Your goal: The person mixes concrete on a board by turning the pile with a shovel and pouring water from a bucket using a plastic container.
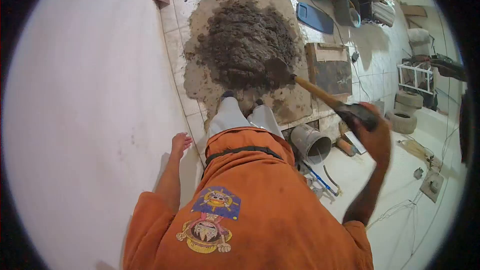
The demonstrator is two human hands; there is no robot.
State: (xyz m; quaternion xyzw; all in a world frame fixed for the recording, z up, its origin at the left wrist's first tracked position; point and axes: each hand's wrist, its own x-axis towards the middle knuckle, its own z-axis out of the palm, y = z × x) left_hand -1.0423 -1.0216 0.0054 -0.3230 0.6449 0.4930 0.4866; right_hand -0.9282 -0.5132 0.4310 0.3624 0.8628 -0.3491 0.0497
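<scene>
My right hand (374, 132) is wrapped round the dark grip end of a shovel (320, 92) with a wooden shaft. The shovel's blade, smeared with mud, rests at the near right side of a heap of wet grey mortar (247, 40). On the other side of my body, my left hand (181, 143) hangs by the white wall, holding nothing, its fingers loosely stretched. My feet stand at the near edge of the heap, partly hidden by my trousers.
A stained sheet (200, 82) lies under the heap on the tiles. To the right are a dark board (330, 72), a blue lid (315, 17), a tipped bucket (311, 143), tyres (401, 121) and a white metal frame (416, 76). The white wall (95, 95) borders the left.
</scene>
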